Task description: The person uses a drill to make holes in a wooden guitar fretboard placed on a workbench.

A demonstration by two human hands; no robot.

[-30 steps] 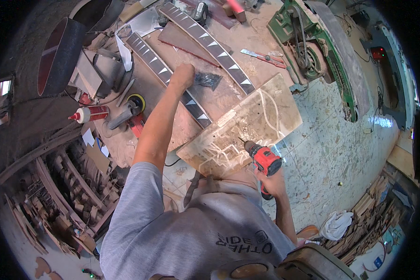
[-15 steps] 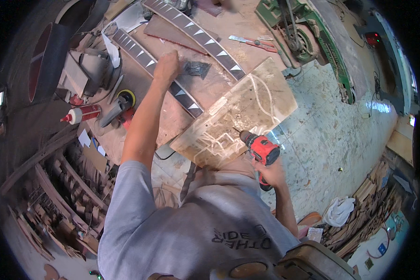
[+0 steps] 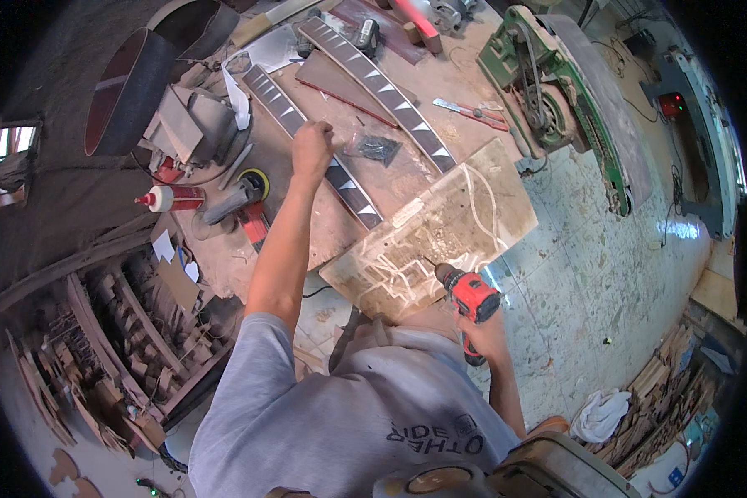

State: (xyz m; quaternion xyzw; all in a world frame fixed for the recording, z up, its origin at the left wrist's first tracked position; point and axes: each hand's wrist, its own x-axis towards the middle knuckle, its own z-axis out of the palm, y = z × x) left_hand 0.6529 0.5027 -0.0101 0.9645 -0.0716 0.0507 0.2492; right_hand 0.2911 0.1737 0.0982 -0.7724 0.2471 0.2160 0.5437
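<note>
My right hand [image 3: 488, 334] grips a red and black cordless drill [image 3: 475, 297]. The drill's thin bit points up and left over a worn wooden board [image 3: 506, 203] at the bench's near edge, without clearly touching it. My left hand [image 3: 312, 151] is closed above a dark guitar fingerboard [image 3: 353, 196] with white pointed inlays; whatever its fingers pinch, if anything, is too small to make out. Just right of this hand lies a small clear plastic bag [image 3: 378, 149] of dark little parts. A second inlaid fingerboard [image 3: 382, 86] runs farther right, its near end by the wooden board.
On the left of the bench are a sander [image 3: 239, 199] with a yellow-edged pad and a red-and-white glue bottle [image 3: 171, 198]. Red-handled pliers [image 3: 483, 114] lie at the right, near a green belt-driven machine [image 3: 539, 104]. Wood offcuts [image 3: 141, 365] fill a rack below left.
The whole scene has shifted right and down as the head view moved. My left hand sits slightly farther left of the plastic bag. The drill stays over the board in my right hand.
</note>
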